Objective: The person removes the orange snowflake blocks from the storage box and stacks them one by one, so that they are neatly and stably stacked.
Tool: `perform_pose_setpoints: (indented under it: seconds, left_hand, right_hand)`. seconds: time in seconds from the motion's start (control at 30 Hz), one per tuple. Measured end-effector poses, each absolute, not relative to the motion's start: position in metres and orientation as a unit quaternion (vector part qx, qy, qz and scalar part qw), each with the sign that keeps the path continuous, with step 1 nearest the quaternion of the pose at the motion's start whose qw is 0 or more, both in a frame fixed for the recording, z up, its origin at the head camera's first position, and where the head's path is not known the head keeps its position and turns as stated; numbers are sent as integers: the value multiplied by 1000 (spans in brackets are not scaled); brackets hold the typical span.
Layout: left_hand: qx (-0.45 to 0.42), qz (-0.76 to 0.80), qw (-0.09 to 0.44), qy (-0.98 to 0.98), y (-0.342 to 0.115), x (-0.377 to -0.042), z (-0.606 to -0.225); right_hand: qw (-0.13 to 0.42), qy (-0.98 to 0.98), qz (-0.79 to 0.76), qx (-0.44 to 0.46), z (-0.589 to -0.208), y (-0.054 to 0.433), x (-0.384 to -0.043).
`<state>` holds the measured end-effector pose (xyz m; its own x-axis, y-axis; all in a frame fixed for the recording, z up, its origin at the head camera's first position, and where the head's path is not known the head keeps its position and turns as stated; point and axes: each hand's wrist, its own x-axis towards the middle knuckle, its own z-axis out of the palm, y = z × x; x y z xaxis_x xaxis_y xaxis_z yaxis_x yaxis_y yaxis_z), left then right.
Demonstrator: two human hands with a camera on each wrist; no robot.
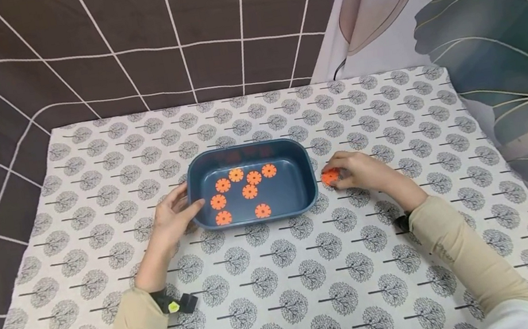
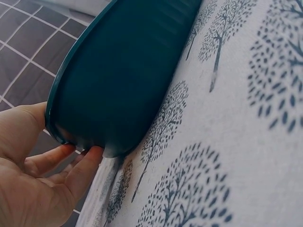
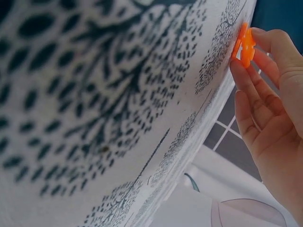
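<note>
A dark blue plastic basin (image 1: 288, 183) stands in the middle of the table, with several orange notched discs (image 1: 249, 191) lying flat and apart on its floor. My left hand (image 1: 174, 214) grips the basin's left end, thumb over the rim and fingers against the outer wall; the left wrist view shows this hand (image 2: 52, 165) at the basin's outer side (image 2: 109, 80). Just outside the right end, my right hand (image 1: 356, 171) pinches orange notched discs (image 1: 330, 176) between thumb and fingertips. In the right wrist view, two orange discs (image 3: 247, 47) seem to lie together at the fingertips, close to the cloth.
A white cloth (image 1: 285, 289) printed with grey trees covers the table. Behind it hangs a dark wall covering with white grid lines (image 1: 210, 33). To the right is a pale curtain with large leaf prints (image 1: 499, 32). Wrist straps (image 1: 174, 303) sit on both forearms.
</note>
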<state>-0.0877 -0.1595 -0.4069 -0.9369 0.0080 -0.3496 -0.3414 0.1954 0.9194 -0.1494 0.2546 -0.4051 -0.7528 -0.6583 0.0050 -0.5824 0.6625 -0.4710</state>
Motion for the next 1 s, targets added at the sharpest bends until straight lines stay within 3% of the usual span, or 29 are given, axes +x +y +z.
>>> perform_pose_setpoints:
  seconds: [1.0]
  left_hand:
    - [-109,630,138,757,-160,-90,-409]
  right_hand:
    - [86,916,-189,-343,-407,252,-150]
